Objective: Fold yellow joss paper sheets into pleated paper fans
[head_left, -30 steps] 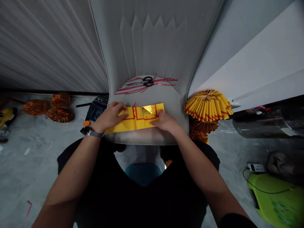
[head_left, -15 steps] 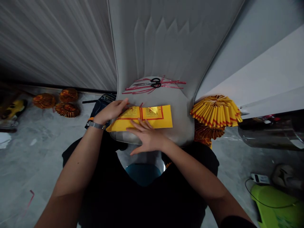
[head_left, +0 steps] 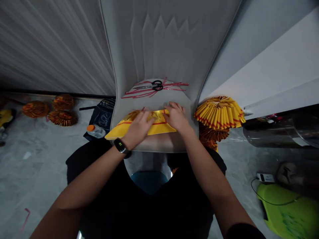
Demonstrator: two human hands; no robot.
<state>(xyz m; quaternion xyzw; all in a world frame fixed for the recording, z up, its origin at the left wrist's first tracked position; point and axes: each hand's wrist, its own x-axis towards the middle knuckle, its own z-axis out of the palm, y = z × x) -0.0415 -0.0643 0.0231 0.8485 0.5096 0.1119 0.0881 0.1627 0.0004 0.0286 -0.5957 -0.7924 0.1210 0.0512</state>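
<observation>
The yellow paper (head_left: 161,127), edged with red lines, lies on the grey chair seat (head_left: 154,142), pressed down by the unclenched left hand (head_left: 138,127) and right hand (head_left: 177,116), with scissors (head_left: 156,86) and red strips (head_left: 178,84) beyond it and a yellow paper fan (head_left: 219,113) to the right.

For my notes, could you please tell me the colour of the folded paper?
Yellow with red lines; the paper shows best in the head view.

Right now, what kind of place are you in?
Probably a plain workroom or garage for paper crafts: a concrete floor, scissors on a grey padded chair, and pleated yellow paper fans beside a yellow paper sheet.
</observation>
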